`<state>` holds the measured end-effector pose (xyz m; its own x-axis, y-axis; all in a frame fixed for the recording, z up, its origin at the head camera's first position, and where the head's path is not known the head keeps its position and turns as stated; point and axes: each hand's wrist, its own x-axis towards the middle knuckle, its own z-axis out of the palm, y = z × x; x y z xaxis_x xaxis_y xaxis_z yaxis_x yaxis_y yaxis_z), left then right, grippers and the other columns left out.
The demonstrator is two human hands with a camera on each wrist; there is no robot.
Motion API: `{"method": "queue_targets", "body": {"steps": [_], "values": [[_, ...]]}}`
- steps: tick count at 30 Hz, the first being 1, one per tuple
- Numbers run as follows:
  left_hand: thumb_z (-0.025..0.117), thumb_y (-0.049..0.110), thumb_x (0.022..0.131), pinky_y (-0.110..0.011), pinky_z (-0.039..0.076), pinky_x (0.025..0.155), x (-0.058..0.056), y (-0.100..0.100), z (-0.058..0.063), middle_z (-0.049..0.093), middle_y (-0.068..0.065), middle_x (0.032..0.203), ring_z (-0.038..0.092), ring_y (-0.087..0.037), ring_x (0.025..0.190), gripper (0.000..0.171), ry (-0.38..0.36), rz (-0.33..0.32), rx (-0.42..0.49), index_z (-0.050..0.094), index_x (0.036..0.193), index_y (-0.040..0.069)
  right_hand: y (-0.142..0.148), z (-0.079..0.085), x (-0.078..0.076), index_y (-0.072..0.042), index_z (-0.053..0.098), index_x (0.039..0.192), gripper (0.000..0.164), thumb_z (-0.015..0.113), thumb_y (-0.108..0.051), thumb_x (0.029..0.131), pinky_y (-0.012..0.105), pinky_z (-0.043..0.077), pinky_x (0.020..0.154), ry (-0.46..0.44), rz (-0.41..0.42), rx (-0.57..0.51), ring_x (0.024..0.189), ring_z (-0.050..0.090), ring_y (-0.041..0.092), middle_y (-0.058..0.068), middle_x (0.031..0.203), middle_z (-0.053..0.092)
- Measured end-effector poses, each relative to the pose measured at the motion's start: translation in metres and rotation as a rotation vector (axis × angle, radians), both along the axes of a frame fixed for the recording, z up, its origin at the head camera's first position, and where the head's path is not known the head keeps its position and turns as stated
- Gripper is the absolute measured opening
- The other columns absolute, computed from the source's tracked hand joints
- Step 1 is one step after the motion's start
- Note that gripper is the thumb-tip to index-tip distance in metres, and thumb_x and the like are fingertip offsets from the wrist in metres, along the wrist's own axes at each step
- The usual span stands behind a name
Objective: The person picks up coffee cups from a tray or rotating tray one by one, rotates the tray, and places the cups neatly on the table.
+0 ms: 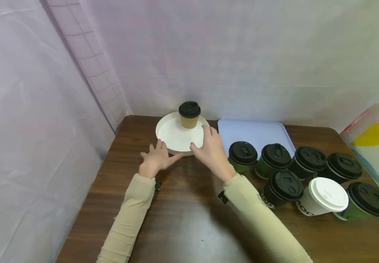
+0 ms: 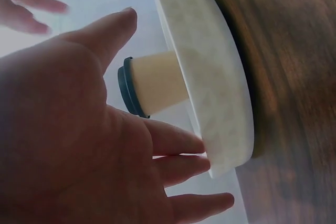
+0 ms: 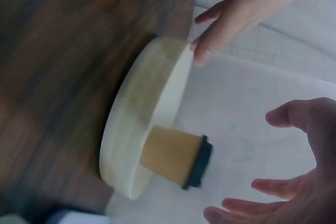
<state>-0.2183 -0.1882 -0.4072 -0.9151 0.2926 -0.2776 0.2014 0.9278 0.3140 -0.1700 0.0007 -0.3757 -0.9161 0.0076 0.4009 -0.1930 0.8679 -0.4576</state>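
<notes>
A round white tray [image 1: 173, 136] with a low rim lies near the back left of the table. On it, toward the back, stands a small brown paper cup [image 1: 189, 122] with a black lid [image 1: 190, 109]. My left hand [image 1: 157, 159] is spread at the tray's front left, its fingertips right at the rim. Over the tray's right front side is my right hand [image 1: 211, 151], thumb and fingers apart with nothing between them. In the right wrist view the right hand [image 3: 294, 177] is apart from the cup [image 3: 170, 154], fingers loosely bent.
A pale blue rectangular tray [image 1: 253, 132] lies right of the white one. At the right, several lidded cups stand close together, among them a white cup [image 1: 322, 197] and a black cup [image 1: 282, 189]. A white curtain [image 1: 242, 65] hangs behind the dark wooden table [image 1: 176, 219].
</notes>
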Motion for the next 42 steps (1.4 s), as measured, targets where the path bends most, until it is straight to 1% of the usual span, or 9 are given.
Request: {"method": "queue_targets", "body": {"steps": [2,5,12,17,22,28,31,37,42], "values": [[0.036,0.075,0.086,-0.076,0.011,0.103,0.001,0.0,0.001,0.0,-0.018,0.16,0.006,-0.048,0.143,0.106,-0.002,-0.001,-0.002,0.006,0.151,-0.002,-0.006,-0.001,-0.017,0.004,0.039,0.137,0.068,0.066,-0.031,0.084,0.051,0.043,0.098,-0.076,0.012,-0.026,0.116,0.05,0.041,0.027,0.13,0.047],[0.036,0.076,0.085,-0.076,0.012,0.103,0.002,0.0,0.002,0.002,-0.018,0.16,0.007,-0.048,0.144,0.106,-0.003,0.005,-0.006,0.007,0.151,-0.002,-0.013,-0.002,-0.04,0.004,0.033,0.142,0.073,0.064,-0.032,0.086,0.051,0.04,0.103,-0.156,0.023,-0.044,0.125,0.044,0.042,0.029,0.138,0.04],[0.035,0.078,0.084,-0.074,0.014,0.105,0.008,0.004,0.004,0.008,-0.016,0.16,0.011,-0.046,0.144,0.107,0.002,0.005,-0.023,0.013,0.151,-0.001,-0.018,-0.008,-0.086,0.0,0.017,0.149,0.084,0.065,-0.033,0.087,0.054,0.037,0.105,-0.178,-0.045,-0.053,0.13,0.035,0.049,0.032,0.145,0.026],[0.036,0.078,0.083,-0.072,0.016,0.106,0.017,0.017,0.004,0.012,-0.015,0.16,0.013,-0.045,0.144,0.105,-0.004,0.0,-0.018,0.018,0.151,0.0,-0.009,-0.017,-0.108,-0.006,0.008,0.152,0.091,0.065,-0.035,0.087,0.059,0.033,0.106,-0.238,-0.099,-0.114,0.136,0.021,0.053,0.035,0.15,0.01],[0.036,0.078,0.083,-0.071,0.017,0.107,0.028,0.033,0.004,0.015,-0.014,0.159,0.014,-0.044,0.144,0.103,-0.007,-0.022,-0.031,0.021,0.15,0.001,0.007,-0.024,-0.116,-0.008,0.006,0.152,0.093,0.066,-0.037,0.087,0.059,0.033,0.106,-0.269,-0.135,-0.141,0.136,0.02,0.054,0.033,0.15,0.007],[0.036,0.078,0.083,-0.069,0.016,0.109,0.039,0.051,0.009,0.016,-0.014,0.159,0.015,-0.042,0.145,0.102,0.001,-0.054,-0.06,0.023,0.15,0.002,0.026,-0.023,-0.118,-0.011,0.005,0.153,0.094,0.066,-0.037,0.087,0.06,0.032,0.106,-0.268,-0.159,-0.169,0.136,0.019,0.053,0.03,0.153,0.003],[0.035,0.079,0.083,-0.069,0.017,0.109,0.043,0.057,0.011,0.017,-0.013,0.159,0.015,-0.041,0.145,0.101,0.005,-0.063,-0.071,0.024,0.15,0.004,0.033,-0.022,-0.118,-0.012,0.006,0.153,0.091,0.065,-0.036,0.088,0.061,0.032,0.106,-0.251,-0.158,-0.173,0.136,0.021,0.053,0.03,0.153,0.006],[0.034,0.079,0.083,-0.068,0.018,0.109,0.048,0.063,0.016,0.018,-0.012,0.159,0.016,-0.04,0.145,0.101,0.011,-0.08,-0.086,0.026,0.15,0.005,0.041,-0.023,-0.116,-0.012,0.013,0.151,0.083,0.062,-0.033,0.089,0.06,0.033,0.106,-0.181,-0.146,-0.186,0.134,0.027,0.05,0.028,0.15,0.015],[0.034,0.08,0.082,-0.067,0.018,0.11,0.047,0.065,0.021,0.018,-0.013,0.159,0.016,-0.041,0.145,0.101,0.006,-0.084,-0.093,0.026,0.15,0.004,0.043,-0.022,-0.109,-0.012,0.016,0.15,0.082,0.064,-0.034,0.088,0.057,0.034,0.106,-0.152,-0.121,-0.197,0.134,0.03,0.047,0.029,0.147,0.02]]}}
